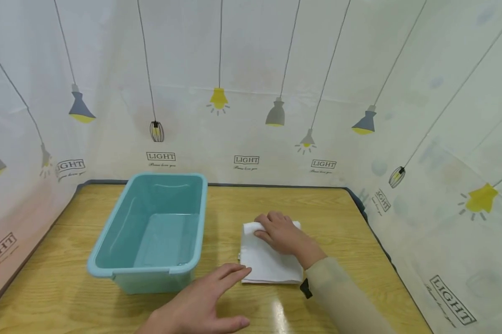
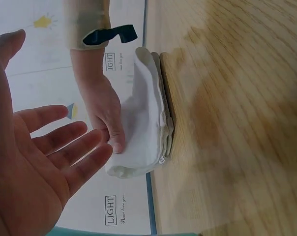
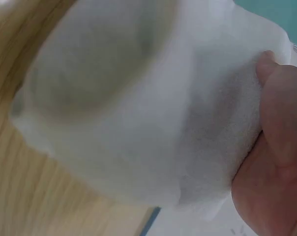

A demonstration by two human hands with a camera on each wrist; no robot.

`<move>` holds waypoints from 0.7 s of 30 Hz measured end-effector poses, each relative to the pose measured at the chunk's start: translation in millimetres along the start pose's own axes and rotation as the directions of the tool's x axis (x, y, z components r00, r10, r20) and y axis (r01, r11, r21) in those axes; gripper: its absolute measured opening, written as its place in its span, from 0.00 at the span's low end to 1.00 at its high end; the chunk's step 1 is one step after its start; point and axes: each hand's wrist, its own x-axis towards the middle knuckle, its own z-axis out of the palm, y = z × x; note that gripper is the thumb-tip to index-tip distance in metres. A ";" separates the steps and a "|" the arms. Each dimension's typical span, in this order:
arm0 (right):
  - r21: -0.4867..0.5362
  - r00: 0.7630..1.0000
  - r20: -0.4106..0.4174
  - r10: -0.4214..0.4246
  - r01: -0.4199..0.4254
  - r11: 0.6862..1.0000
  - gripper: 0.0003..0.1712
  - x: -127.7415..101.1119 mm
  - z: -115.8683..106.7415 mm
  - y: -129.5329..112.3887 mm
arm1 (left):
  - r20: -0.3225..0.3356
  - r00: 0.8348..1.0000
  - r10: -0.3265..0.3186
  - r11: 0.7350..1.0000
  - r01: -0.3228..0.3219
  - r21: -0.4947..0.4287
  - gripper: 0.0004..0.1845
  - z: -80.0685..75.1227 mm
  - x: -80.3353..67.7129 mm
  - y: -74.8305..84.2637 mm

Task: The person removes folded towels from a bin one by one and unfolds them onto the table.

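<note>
Head view.
Bin (image 1: pixel 150 282): one, teal, rectangular, upright on the wood-grain table (image 1: pixel 317 208); the inner floor is visible.
Cloth (image 1: pixel 271 266): one, white, folded in layers; lies on the table to the right of the bin, apart from it.
Right hand (image 1: pixel 282 234): right of the bin, at the cloth's far edge; grip closed on that edge, fingers over the far side, thumb on the near side. Pale sleeve (image 1: pixel 342 292) above the wrist, with a black strap (image 1: pixel 306 288) showing at its edge.
Left hand (image 1: pixel 205 297): in front of the bin and to its right; grip relaxed and holding nothing, fingers extended, thumb spread away. Its foremost fingertip overlaps the cloth's near corner in this view.
Printed sheet (image 1: pixel 251 55): pale, hung behind the bin and along both sides of the table; pattern of pendant lamps and the word LIGHT.

Left wrist view.
Left hand: palm visible, fingers loosely extended and parted. Beyond it, the right hand's thumb lies on the cloth. Small label (image 2: pixel 163 160) at the cloth's layered edge. A sliver of the bin shows along the bottom.

Right wrist view.
Cloth: fills most of the view, its nearest part blurred; the bin shows behind its upper corner. Right thumb pressed on the cloth; the other fingers are hidden.
</note>
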 end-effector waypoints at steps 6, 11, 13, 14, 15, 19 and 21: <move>0.024 1.000 0.014 0.015 -0.015 1.000 0.22 11.6 12.3 2.8 | 0.047 0.998 -0.043 0.999 0.044 -0.012 0.44 -0.5 2.2 -2.0; -0.005 0.999 0.017 0.032 -0.032 0.999 0.23 18.5 19.0 4.7 | 0.075 0.994 -0.078 0.997 0.077 0.005 0.46 0.1 3.3 -4.7; -0.009 0.999 0.027 0.045 -0.045 0.999 0.24 20.4 20.0 5.0 | 0.070 0.995 -0.078 0.997 0.077 0.016 0.46 1.3 3.6 -6.1; -0.011 0.998 0.031 0.053 -0.052 0.999 0.24 20.8 19.9 4.7 | 0.065 0.995 -0.074 0.997 0.073 0.022 0.45 2.1 3.7 -6.7; -0.012 0.998 0.033 0.060 -0.060 0.998 0.24 21.3 20.4 5.0 | 0.058 0.996 -0.067 0.997 0.066 0.028 0.45 3.1 3.8 -7.4; -0.026 0.995 0.051 0.090 -0.089 0.996 0.27 22.1 21.4 6.0 | 0.042 0.998 -0.057 0.998 0.055 0.042 0.43 6.7 4.1 -9.8; -0.019 0.994 0.051 0.101 -0.100 0.995 0.30 21.8 20.8 6.1 | 0.046 0.997 -0.061 0.997 0.059 0.040 0.42 7.2 4.2 -11.0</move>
